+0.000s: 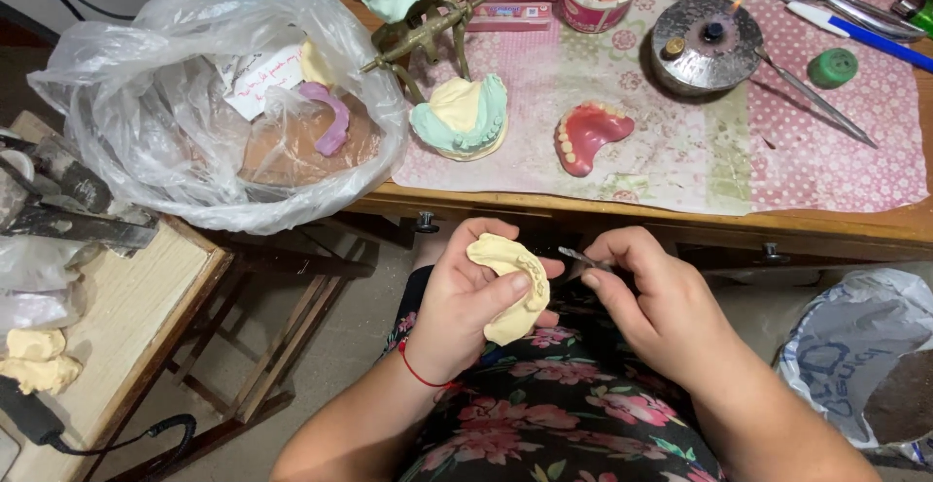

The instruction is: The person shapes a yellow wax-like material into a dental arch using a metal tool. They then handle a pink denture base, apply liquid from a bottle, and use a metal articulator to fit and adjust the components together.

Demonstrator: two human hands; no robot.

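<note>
Yellow plaster teeth mould point(512, 288) sat in the left hand point(466, 307), fingers wrapped around it, near the person's lap. The right hand point(646, 297) pinched a small metal tool point(580, 258) at its edge. Trimming looked underway, not finished; the pink denture point(586, 135) waited on the far table point(680, 220).

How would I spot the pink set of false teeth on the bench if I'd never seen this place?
Start at the pink patterned mat on the wooden bench. Near its front edge, right of the green-and-cream plaster cast and below the round metal dish, lies the denture. It alone is glossy pink, horseshoe-shaped, with a row of pale teeth along its curve.
</note>
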